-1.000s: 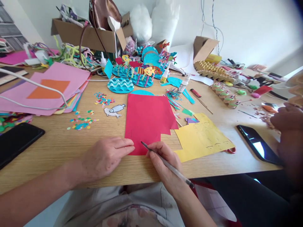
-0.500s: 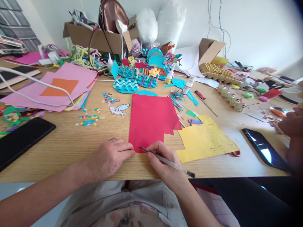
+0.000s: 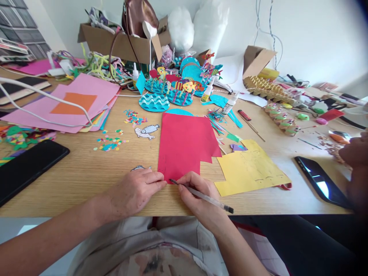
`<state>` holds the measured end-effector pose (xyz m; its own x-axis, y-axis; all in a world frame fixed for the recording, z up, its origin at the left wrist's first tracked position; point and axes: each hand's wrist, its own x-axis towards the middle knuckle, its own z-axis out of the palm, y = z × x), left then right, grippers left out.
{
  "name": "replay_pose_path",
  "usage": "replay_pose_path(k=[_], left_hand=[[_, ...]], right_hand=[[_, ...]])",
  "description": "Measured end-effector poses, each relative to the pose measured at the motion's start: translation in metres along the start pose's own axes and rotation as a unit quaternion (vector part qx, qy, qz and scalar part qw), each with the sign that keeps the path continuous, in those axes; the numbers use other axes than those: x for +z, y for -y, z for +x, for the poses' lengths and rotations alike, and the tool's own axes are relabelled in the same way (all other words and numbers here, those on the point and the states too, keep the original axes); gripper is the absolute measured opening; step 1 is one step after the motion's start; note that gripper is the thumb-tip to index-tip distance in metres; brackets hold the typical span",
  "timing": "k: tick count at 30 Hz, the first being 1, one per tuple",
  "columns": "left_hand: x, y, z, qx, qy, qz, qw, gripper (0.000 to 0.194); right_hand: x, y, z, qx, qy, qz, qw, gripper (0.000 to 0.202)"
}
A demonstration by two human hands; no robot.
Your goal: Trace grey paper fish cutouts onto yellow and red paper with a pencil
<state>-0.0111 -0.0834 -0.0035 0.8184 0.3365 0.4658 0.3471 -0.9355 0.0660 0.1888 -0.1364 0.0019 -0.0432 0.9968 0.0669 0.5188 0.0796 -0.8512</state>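
Observation:
A sheet of red paper (image 3: 184, 142), notched at its lower right, lies in front of me with faint marks by its left edge. My left hand (image 3: 140, 188) rests on the table, fingers stretched flat onto the sheet's lower left corner. In my right hand (image 3: 198, 193) is a clear-barrelled pen (image 3: 209, 199), gripped near its dark tip, which is at the sheet's bottom edge. A paper fish cutout (image 3: 141, 167) is partly covered by my left hand. To the right lies yellow paper (image 3: 247, 168) with short curved pen lines.
Phones lie at left (image 3: 31, 168) and right (image 3: 319, 180). Paper dots (image 3: 110, 142), fish cutouts (image 3: 147, 132) and a pink paper stack (image 3: 43, 103) lie leftward. Glue bottles (image 3: 230, 104) and blue crafts (image 3: 181, 96) stand behind. Another person's hand (image 3: 356, 153) is at far right.
The view has shifted slightly. The pen's rear end has moved a little leftward, while its tip stays near the red sheet's bottom edge. My left hand remains on the corner.

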Motion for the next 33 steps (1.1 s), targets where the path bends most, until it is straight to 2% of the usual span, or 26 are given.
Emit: replay_pose_path(k=[22,33], left_hand=[[0.0060,0.0022,-0.0038,0.005,-0.007,0.001,1.000,0.032],[0.0021,0.0007,-0.0017,0.005,0.002,-0.001,1.000,0.033]], right_hand=[[0.0002,-0.0032,-0.0020,-0.028,-0.015,-0.025,0.999,0.009],[-0.0015,-0.0021,-0.0023,-0.023,-0.021,-0.041,0.999,0.010]])
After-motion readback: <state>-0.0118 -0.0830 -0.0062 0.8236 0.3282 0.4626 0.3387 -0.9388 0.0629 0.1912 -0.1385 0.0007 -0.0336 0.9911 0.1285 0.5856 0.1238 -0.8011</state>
